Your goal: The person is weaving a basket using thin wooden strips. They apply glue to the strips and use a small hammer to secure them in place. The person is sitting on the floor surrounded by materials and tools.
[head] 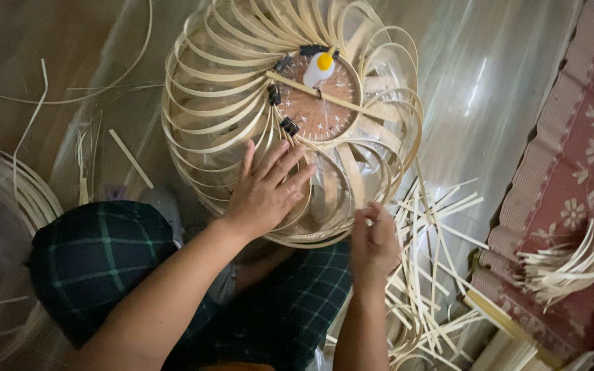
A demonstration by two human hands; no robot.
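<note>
The person sits on the floor with a round bamboo lampshade frame resting against their lap, its curved strips fanning out from a brown disc at the centre. The left hand lies flat on the near side of the frame, fingers spread and apart, palm pressing the bent strips — it grips nothing. The right hand is just beside the frame's lower right edge, fingers drawn together in a pinch on the end of a thin bamboo strip that runs up into the frame.

On the disc stands a small white glue bottle with a yellow cap, and several black binder clips bite onto the disc's rim, holding strip ends. A long flat slat lies across the disc.

To the right of the right hand, a loose pile of cut bamboo strips is scattered on the shiny floor. Further right lies a red patterned rug — a bundle of strips rests on it. Coiled strips sit at the left, near the green plaid trousers.
</note>
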